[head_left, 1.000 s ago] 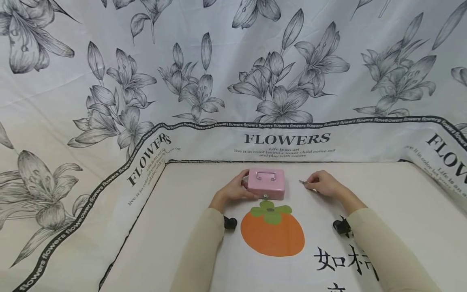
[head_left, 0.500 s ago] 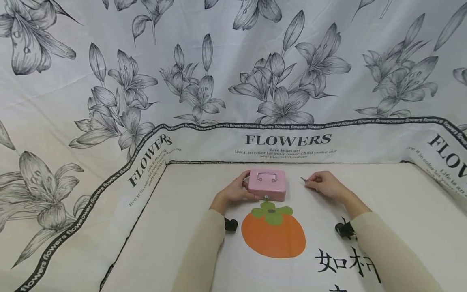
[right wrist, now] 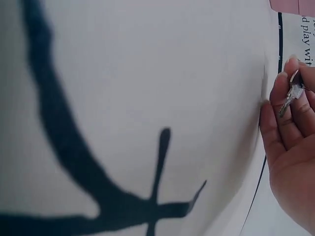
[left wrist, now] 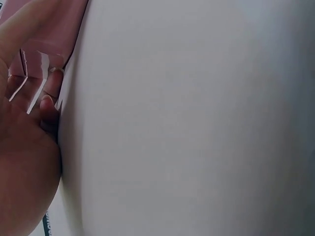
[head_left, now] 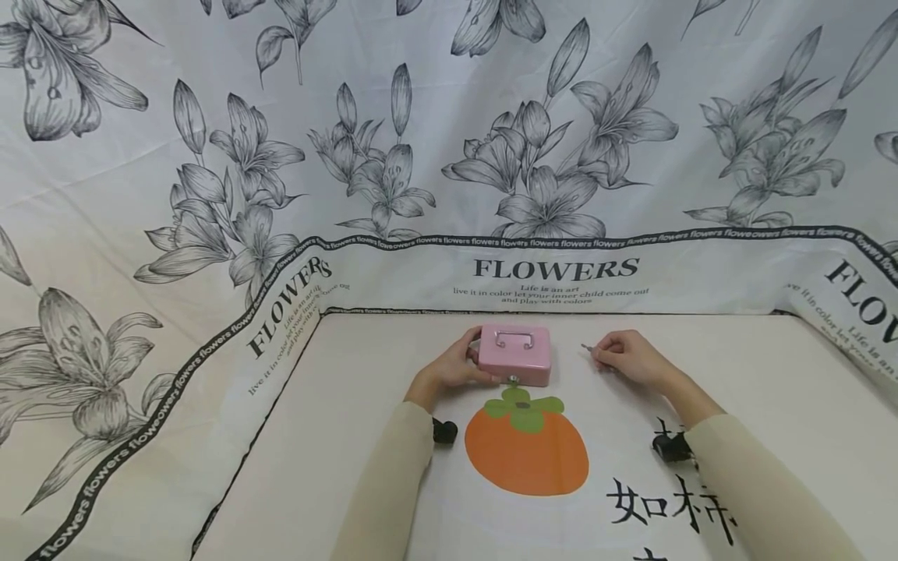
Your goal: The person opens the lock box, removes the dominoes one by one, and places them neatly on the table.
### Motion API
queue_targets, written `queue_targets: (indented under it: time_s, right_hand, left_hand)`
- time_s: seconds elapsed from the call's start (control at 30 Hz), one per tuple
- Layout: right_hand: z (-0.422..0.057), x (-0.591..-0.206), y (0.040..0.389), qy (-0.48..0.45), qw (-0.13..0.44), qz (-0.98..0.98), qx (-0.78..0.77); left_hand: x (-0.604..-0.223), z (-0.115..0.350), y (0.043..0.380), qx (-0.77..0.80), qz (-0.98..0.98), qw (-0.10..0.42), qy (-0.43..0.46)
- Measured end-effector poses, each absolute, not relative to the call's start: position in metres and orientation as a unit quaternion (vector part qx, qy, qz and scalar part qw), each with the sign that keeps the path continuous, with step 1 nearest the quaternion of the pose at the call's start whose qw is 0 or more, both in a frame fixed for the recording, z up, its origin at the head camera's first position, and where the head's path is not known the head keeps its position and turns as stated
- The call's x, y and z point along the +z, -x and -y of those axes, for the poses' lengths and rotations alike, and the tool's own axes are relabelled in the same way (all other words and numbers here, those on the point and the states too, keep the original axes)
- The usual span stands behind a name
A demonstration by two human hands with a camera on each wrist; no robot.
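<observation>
A small pink cash box (head_left: 515, 351) with a metal carry handle on its lid stands on the table, lid down, its lock facing the front. My left hand (head_left: 452, 368) grips the left side of the box, thumb along the front and fingers partly hidden behind it. The left wrist view shows fingers of the left hand (left wrist: 27, 123) against the pink side wall. To the right of the box, my right hand (head_left: 631, 357) pinches a small metal key (head_left: 588, 348), its tip pointing left. In the right wrist view the key (right wrist: 290, 98) lies across the fingers.
The white tablecloth (head_left: 365, 374) carries a printed orange persimmon (head_left: 526, 460) in front of the box and black characters to the right. A flower-printed curtain (head_left: 393, 273) rises behind the table and at both sides.
My right hand, with the key, has drawn slightly to the right, away from the box. The left hand and the cash box stay in place; the head view has shifted a little.
</observation>
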State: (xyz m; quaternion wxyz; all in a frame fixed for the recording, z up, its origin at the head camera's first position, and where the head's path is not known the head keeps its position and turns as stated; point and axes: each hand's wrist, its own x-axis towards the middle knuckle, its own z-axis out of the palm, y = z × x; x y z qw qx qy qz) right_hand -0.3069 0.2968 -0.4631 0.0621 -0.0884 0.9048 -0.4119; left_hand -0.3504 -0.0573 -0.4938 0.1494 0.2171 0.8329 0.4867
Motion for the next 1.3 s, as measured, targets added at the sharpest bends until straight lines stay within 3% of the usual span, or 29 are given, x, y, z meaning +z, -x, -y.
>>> queue_targets:
  time_s: [1.3]
  right_hand:
    - [-0.266, -0.449, 0.265, 0.154, 0.037, -0.878, -0.451]
  left_hand:
    - [-0.493, 0.057, 0.349, 0.516, -0.817, 0.142, -0.215]
